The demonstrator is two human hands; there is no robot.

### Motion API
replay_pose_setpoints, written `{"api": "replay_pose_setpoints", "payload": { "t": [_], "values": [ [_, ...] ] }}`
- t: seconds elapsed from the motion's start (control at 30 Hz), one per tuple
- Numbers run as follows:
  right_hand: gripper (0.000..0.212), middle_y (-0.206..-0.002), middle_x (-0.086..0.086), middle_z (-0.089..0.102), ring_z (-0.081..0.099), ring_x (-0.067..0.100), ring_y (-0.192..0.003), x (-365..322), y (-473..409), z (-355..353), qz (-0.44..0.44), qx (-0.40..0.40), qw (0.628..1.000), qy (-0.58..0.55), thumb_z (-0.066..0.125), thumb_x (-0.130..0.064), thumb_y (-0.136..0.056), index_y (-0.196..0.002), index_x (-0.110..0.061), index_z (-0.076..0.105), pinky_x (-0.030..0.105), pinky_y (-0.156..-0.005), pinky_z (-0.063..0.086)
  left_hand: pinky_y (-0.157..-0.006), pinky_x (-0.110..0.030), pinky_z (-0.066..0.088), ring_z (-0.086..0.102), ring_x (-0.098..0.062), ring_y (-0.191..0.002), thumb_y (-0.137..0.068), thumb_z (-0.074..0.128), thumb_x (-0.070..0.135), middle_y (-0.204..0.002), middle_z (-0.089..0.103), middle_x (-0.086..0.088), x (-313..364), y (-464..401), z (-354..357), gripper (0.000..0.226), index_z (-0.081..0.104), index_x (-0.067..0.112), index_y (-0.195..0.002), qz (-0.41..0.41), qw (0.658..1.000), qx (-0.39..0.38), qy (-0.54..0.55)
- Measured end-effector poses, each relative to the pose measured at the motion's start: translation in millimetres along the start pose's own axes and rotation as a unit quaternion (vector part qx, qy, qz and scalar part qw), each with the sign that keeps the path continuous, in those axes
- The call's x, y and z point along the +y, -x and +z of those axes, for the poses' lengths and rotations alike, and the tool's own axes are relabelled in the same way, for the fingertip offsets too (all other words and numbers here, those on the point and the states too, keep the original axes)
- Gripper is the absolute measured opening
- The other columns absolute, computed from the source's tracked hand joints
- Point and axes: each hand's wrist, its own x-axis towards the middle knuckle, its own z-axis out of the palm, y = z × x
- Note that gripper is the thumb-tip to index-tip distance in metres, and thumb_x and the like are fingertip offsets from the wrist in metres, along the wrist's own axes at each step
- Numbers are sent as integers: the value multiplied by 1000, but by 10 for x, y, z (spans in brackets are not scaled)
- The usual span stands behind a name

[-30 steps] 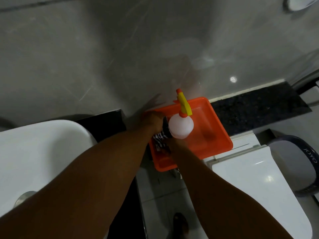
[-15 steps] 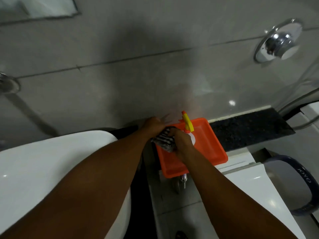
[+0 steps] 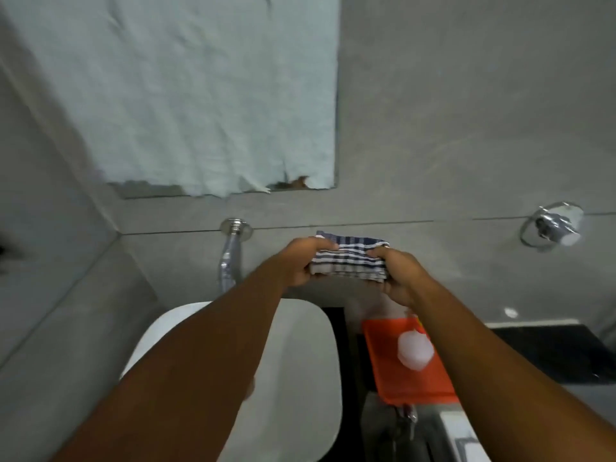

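Observation:
A folded blue-and-white checked cloth (image 3: 350, 258) is held up in front of the grey wall, above the basin. My left hand (image 3: 300, 261) grips its left end and my right hand (image 3: 398, 275) grips its right end. Below my right forearm an orange tray (image 3: 383, 361) sits on the dark counter. In the tray stands a white spray bottle (image 3: 415, 351), its yellow trigger mostly hidden by my arm.
A white basin (image 3: 300, 361) lies under my left arm, with a chrome tap (image 3: 231, 251) on the wall behind it. A mirror covered with pale sheeting (image 3: 200, 95) hangs above. A chrome wall fitting (image 3: 553, 228) is at the right. A white toilet lid edge (image 3: 463, 435) shows at bottom right.
Both hands have lifted the checked cloth out of the orange tray and raised it up to the left, in front of the wall. The view has tilted upward.

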Motion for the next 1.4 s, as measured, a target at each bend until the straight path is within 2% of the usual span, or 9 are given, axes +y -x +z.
{"api": "replay_pose_setpoints", "payload": {
  "t": [0.3,0.43,0.6,0.8,0.97,1.03,1.13,1.27,1.4],
  "values": [
    [14,-76,11,79,77,21,-63,261,282,1333,23,-123,992,20,64,-8,-93,-105,-2,65,32,-50,61,-88,-45,62,78,-33,-91,-80,78,4,-104,78,-21,305,908,-1426,43,65,-7,-120,46,986,159,-28],
    [10,-73,12,77,77,22,-63,258,280,1807,18,-106,993,55,67,-11,-91,-96,-2,66,30,-48,60,-64,-33,63,79,-26,-69,-74,83,4,-86,80,-16,376,1014,-1830,40,70,-7,-110,81,962,258,-41],
    [17,-72,16,73,72,19,-47,264,148,2156,-6,-35,995,94,77,-9,-82,-86,1,65,23,-39,54,-74,-41,65,78,-28,-71,-69,86,4,-91,78,-19,388,873,-2069,47,67,-7,-111,88,947,304,-47],
    [24,-84,23,75,76,35,-73,395,-82,2182,-27,-2,993,119,85,-10,-74,-72,-3,62,46,-72,65,-78,-35,60,76,-32,-90,-69,88,13,-105,76,-20,160,623,-2073,54,68,-8,-115,52,943,320,-77],
    [21,-88,21,73,75,35,-80,470,-138,2231,-33,-5,994,108,85,-7,-73,-71,-4,64,46,-70,64,-81,-41,58,65,-30,-99,-76,78,40,-110,68,-12,289,648,-1826,46,66,10,-108,73,778,456,-426],
    [16,-87,17,73,74,32,-82,469,-122,2231,-66,6,988,136,80,-12,-78,-73,-6,67,45,-71,64,-73,-36,55,65,-27,-89,-81,68,46,-102,71,-11,321,639,-1609,37,65,13,-97,110,776,406,-469],
    [18,-97,12,70,66,28,-97,469,-94,2042,-277,59,888,362,62,-23,-90,-97,-9,70,36,-80,58,-85,-39,55,66,-30,-102,-86,63,43,-116,69,-13,182,506,-1343,48,64,10,-121,61,795,340,-499],
    [64,-160,26,21,19,41,-150,383,-272,1636,-472,139,586,644,48,-23,-95,-151,-1,27,49,-123,19,-95,-42,51,63,-32,-114,-90,64,22,-128,63,-16,76,326,-1323,50,54,3,-135,12,786,354,-506],
    [74,-163,29,2,2,41,-152,294,-543,1556,-507,146,505,683,44,-29,-97,-155,2,11,55,-124,5,-79,-36,53,69,-32,-105,-94,56,21,-118,71,-16,162,180,-1457,32,66,2,-118,35,879,295,-374]
  ]
}}
